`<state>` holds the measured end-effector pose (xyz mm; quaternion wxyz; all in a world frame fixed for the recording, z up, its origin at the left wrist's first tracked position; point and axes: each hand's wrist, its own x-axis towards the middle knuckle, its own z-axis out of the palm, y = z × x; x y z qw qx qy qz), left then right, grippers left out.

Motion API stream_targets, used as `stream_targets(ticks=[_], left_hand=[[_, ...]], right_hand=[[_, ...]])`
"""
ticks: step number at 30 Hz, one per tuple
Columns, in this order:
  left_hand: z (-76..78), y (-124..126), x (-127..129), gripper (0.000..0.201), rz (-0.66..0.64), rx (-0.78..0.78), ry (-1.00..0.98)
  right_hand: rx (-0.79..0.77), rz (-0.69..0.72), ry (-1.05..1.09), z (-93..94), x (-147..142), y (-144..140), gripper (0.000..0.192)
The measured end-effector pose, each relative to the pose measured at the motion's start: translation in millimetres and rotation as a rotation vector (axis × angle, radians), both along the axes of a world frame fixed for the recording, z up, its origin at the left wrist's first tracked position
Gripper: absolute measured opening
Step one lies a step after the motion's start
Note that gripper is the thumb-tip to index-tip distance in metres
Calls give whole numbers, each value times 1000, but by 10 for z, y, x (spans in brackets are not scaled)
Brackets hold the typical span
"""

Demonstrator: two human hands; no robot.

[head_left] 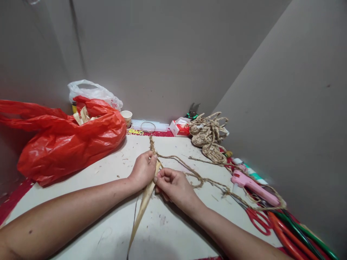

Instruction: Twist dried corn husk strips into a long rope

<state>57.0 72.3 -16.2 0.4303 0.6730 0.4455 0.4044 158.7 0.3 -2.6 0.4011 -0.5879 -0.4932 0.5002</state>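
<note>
My left hand is closed in a pinch at the lower end of a short, rough braided cord, where a pale dried husk strip meets it. Close by on the right, my right hand pinches the strip's edge between thumb and fingertips. The strip widens below the fingers and tapers to a thin tip toward the table's near edge. A long twisted cord runs from beside my left hand across the white board to the right. My fingers cover the exact joint between strip and braid.
To the left bulges a red plastic bag with dried strips in it; a paper cup stands behind. Woven straw pieces are piled at the back right. A pink glue gun, red-handled scissors and large-handled cutters lie along the right edge.
</note>
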Motion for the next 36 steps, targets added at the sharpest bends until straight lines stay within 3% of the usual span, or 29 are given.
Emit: stream_targets(ticks=[10, 21, 32, 36], left_hand=[[5, -23, -2, 28, -10, -14, 17], [-1, -39, 2, 30, -7, -36, 60], [-30, -6, 16, 29, -50, -146, -96], [-50, 0, 8, 30, -64, -220, -147]], right_hand=[[-4, -17, 164, 4, 58, 31, 22], [11, -2, 101, 13, 23, 7, 21], [-4, -83, 45, 9, 41, 22, 14], [95, -130, 108, 20, 94, 16, 19]])
